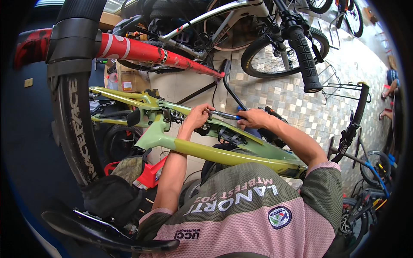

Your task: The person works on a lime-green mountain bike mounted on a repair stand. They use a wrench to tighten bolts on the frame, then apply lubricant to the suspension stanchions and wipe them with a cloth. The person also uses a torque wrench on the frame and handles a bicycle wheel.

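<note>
My right hand is closed on the blue handle of a slim silver tool, held level above a glossy olive-green bike frame. My left hand has its fingers bent around the silver end of the tool, at the frame's upper tube. A coil shock sits inside the frame just left of my left hand, and a black bottle cage is mounted below the tool. My left forearm lies across the long olive tube; my right forearm reaches in from the lower right.
A red frame on a black stand angles across the upper left. A silver bike stands behind, its handlebar grip overhanging the tiled floor. More bikes line the right. A person's sandalled feet show at the far right.
</note>
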{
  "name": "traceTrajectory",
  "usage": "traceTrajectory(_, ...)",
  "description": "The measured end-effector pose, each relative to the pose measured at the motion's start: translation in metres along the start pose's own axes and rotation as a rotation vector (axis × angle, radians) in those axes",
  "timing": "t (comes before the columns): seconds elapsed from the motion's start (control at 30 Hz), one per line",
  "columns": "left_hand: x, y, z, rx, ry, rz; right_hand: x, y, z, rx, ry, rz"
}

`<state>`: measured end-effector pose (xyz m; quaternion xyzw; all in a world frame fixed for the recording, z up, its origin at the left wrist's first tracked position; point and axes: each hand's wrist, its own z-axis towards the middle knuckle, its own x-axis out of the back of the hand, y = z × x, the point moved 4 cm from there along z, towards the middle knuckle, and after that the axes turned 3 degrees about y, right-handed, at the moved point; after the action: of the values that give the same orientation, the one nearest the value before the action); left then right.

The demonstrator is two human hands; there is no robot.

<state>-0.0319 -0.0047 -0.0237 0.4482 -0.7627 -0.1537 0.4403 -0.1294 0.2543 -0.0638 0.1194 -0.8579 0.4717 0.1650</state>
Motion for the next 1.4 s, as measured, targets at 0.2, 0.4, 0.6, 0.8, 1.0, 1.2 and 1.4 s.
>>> traceTrajectory(0.2, 0.011, 0.005, -0.003, -0.005, -0.023, 0.008, 0.007, -0.015, -0.002, -0.062, 0.054, -0.078)
traceTrajectory(0.4, 0.000, 0.007, -0.006, -0.041, -0.028, -0.051, -0.010, 0.017, -0.007, -0.149, -0.178, 0.602)
traceTrajectory(0.6, 0.005, 0.005, -0.008, -0.049, -0.015, -0.058, -0.018, 0.014, -0.009, -0.026, 0.035, 0.521)
traceTrajectory(0.8, 0.004, 0.005, -0.005, -0.037, 0.004, -0.025, -0.012, -0.006, -0.021, -0.117, 0.098, 0.284)
traceTrajectory(1.0, 0.001, 0.002, -0.004, -0.038, 0.003, -0.068, -0.006, -0.025, -0.030, -0.192, 0.109, 0.188)
traceTrajectory(1.2, -0.003, 0.000, -0.002, -0.016, -0.019, -0.107, -0.002, -0.032, -0.035, -0.242, 0.106, 0.168)
traceTrajectory(1.4, -0.001, 0.001, -0.004, 0.010, -0.011, -0.081, -0.005, -0.025, -0.030, -0.193, 0.138, 0.200)
